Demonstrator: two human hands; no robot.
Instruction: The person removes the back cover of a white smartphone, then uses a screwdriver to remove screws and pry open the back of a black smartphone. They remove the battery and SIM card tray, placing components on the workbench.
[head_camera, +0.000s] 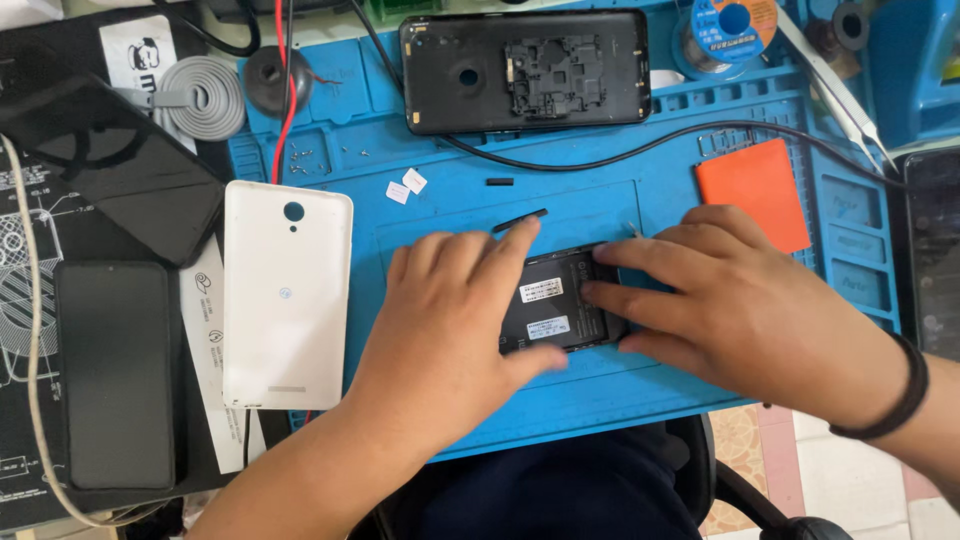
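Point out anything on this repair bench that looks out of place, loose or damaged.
Loose parts stand out. Tiny screws lie scattered on the blue mat by the white back cover. Two small white scraps lie loose nearby. The black phone shell lies open, its inside bare. Both hands, left hand and right hand, press a dark phone.

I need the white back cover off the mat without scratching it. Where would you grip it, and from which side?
Probably by its two long edges near the middle, coming from above. The white back cover lies flat, and its lower end overhangs the blue mat, so a fingertip could get under there first. The left hand is nearest.
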